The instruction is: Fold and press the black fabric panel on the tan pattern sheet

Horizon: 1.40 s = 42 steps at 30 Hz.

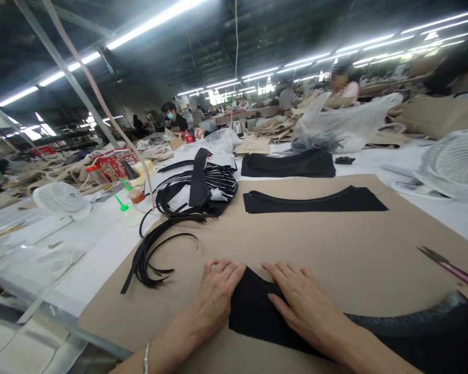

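Note:
A black curved fabric piece (253,306) lies on the brown board in front of me. My left hand (218,285) is at its left corner, fingers bent together against the edge; the fingertips are partly hidden. My right hand (300,301) lies flat across the same piece, fingers stretched out and thumb apart. Under my right forearm, black material with a shiny curved edge (405,319) runs on to the right. Farther back on the board, a similar stack of black curved pieces (315,202) rests apart from both hands.
Scissors (448,265) lie at the board's right side. Black strips (148,254) curl at the left, below a pile of striped scraps (218,182). More black pieces (288,165) sit behind. White fans (62,198) stand left and right; green-tipped bottles (128,213) stand nearby. Other people work farther off.

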### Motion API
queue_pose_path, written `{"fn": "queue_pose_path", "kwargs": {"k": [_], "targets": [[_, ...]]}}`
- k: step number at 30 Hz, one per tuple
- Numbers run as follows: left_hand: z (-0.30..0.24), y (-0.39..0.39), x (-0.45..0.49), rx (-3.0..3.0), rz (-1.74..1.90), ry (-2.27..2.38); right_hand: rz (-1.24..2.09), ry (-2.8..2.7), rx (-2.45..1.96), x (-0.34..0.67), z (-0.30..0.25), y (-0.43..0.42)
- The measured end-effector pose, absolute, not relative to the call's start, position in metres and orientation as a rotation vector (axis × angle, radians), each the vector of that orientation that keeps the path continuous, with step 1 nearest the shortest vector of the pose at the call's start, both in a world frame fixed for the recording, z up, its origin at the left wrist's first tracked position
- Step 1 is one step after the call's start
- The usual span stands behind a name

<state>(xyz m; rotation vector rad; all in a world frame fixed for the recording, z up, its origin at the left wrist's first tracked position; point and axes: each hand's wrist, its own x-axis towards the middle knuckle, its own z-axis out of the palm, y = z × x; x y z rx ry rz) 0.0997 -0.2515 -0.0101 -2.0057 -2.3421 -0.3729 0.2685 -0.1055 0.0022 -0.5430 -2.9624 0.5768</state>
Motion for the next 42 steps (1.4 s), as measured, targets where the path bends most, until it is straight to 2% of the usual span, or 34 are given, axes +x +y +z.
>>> {"fn": "queue_pose_path", "kwargs": {"k": [5, 11, 14, 19, 42], "targets": [[-0.004, -0.245, 0.101, -2.018, -0.356, -2.388, 0.644, -2.928, -0.625, 0.274, 0.009, -0.1], [0.0, -0.237, 0.107, -1.862, -0.527, -2.37, 0.746, -2.955, -0.715, 0.276, 0.012, -0.095], [0.008, -0.226, 0.119, -1.973, -0.593, -2.386, 0.787, -2.947, -0.754, 0.273, 0.012, -0.094], [0.016, -0.206, 0.13, -2.289, -0.503, -2.398, 0.814, -2.921, -0.79, 0.271, 0.014, -0.093], [0.014, -0.188, 0.132, -2.417, -0.433, -2.367, 0.956, -2.813, -0.783, 0.294, 0.005, -0.092]]}}
